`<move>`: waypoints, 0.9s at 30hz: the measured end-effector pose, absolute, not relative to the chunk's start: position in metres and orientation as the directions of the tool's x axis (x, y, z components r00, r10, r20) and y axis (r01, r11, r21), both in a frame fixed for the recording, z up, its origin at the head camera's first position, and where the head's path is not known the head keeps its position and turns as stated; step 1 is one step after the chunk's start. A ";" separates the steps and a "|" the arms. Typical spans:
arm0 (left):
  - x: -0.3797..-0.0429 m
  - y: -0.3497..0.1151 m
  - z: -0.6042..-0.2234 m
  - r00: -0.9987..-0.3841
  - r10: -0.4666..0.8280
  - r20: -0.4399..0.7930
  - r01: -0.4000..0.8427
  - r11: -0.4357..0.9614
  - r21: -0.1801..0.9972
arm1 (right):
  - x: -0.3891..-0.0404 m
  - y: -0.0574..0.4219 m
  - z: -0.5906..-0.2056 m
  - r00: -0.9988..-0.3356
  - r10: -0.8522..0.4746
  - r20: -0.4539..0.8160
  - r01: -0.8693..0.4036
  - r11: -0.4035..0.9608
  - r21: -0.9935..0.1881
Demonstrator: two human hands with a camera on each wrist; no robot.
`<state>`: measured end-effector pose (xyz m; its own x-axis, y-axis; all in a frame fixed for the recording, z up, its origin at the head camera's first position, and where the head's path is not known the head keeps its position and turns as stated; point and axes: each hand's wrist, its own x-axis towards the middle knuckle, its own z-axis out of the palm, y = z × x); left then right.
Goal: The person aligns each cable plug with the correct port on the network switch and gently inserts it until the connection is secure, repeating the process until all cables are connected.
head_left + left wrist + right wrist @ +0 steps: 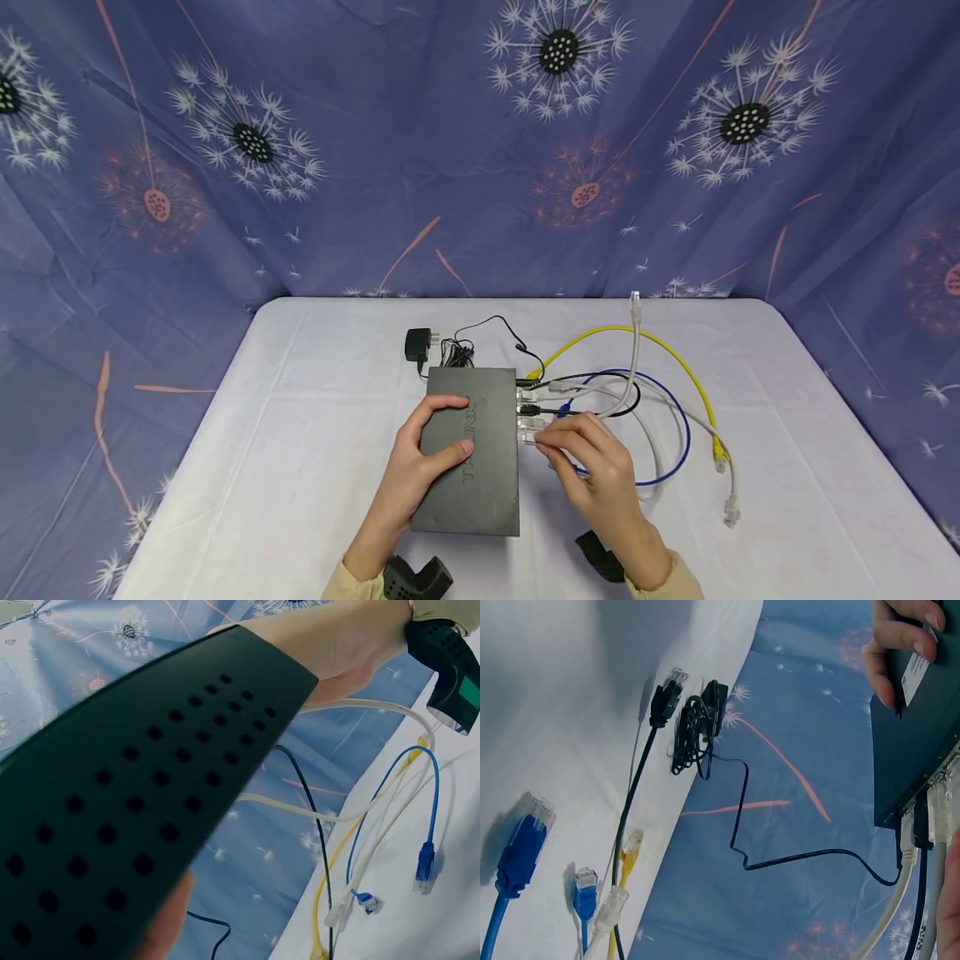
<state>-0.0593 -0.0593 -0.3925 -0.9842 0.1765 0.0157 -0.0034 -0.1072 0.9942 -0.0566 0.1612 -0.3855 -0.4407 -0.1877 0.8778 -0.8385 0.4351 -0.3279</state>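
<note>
My left hand [412, 458] grips a black network switch [491, 500] by its left side. Its thumb and index finger lie on top, and other fingers [904, 637] press the underside near a white label in the right wrist view. My right hand [596, 467] pinches a clear network cable plug [527, 435] at the row of ports on the switch's right edge; whether it is fully seated is hidden. Beside it, a black cable plug [529, 410] and a white cable plug [527, 395] sit at other ports. Dark perforated casing [135, 802] fills much of the left wrist view.
A black power adapter [417, 344] with a coiled cord [457, 353] lies behind the switch. To the right are loops of yellow cable [667, 346] and blue cable [687, 433], plus a white cable end [731, 510]. One grey cable end [636, 308] reaches toward the patterned curtain.
</note>
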 end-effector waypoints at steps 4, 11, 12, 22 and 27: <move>-0.059 -0.060 -0.393 -0.985 0.170 0.015 -0.003 -0.106 0.994 | -0.055 0.161 -0.386 -0.445 -0.194 0.874 -0.841 0.427 -0.333; -0.059 -0.060 -0.392 -0.984 0.176 0.019 0.001 -0.103 0.995 | -0.055 0.162 -0.386 -0.437 -0.199 0.877 -0.848 0.418 -0.327; -0.059 -0.060 -0.392 -0.984 0.177 0.020 0.001 -0.103 0.995 | -0.055 0.162 -0.387 -0.435 -0.198 0.878 -0.849 0.414 -0.327; -0.059 -0.060 -0.390 -0.983 0.184 0.007 -0.011 -0.093 0.996 | -0.056 0.163 -0.387 -0.427 -0.197 0.882 -0.859 0.392 -0.329; -0.058 -0.060 -0.389 -0.983 0.183 -0.003 -0.019 -0.083 0.996 | -0.056 0.162 -0.387 -0.433 -0.189 0.881 -0.858 0.387 -0.338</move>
<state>-0.0582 -0.0595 -0.3887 -0.9831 0.1831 -0.0034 -0.0189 -0.0826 0.9964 -0.0559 0.1623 -0.3865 -0.4327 -0.1893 0.8814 -0.8578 0.3874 -0.3379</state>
